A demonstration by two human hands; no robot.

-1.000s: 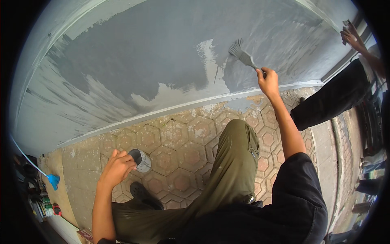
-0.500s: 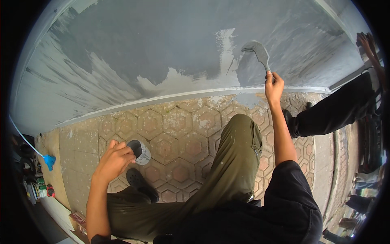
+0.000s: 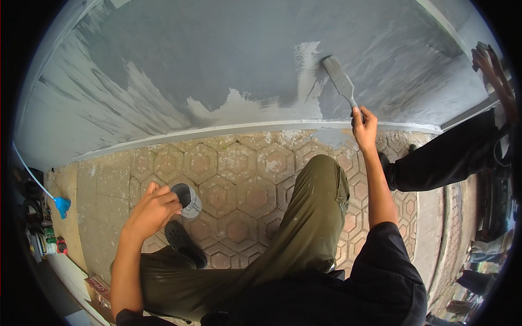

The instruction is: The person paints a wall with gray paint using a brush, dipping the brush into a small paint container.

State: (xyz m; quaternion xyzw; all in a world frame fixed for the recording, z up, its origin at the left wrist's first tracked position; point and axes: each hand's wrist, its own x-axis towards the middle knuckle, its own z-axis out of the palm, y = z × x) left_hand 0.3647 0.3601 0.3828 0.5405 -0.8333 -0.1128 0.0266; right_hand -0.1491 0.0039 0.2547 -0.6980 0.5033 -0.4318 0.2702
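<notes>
In my right hand (image 3: 365,129) is the handle of a flat paintbrush (image 3: 340,79), its bristles toward the wall and coated in grey. The wall (image 3: 217,49) ahead carries dark grey paint over a paler grey, with a light unpainted-looking patch (image 3: 308,70) just left of the brush. My left hand (image 3: 156,209) grips the rim of a small paint cup (image 3: 190,202), grey-white outside and dark inside. The cup is held above the paving, tilted a little; what it contains is hard to make out.
Hexagonal paving (image 3: 237,163) runs along the wall's foot. At the right stands another person in dark trousers (image 3: 440,157), close to the wall. On the left are a blue broom head (image 3: 62,206), several cans (image 3: 50,242) and a cardboard box (image 3: 98,288).
The brush bristles were bent against the wall and now stand straighter. My right hand has shifted slightly down and left. The left hand holds the cup nearly as before.
</notes>
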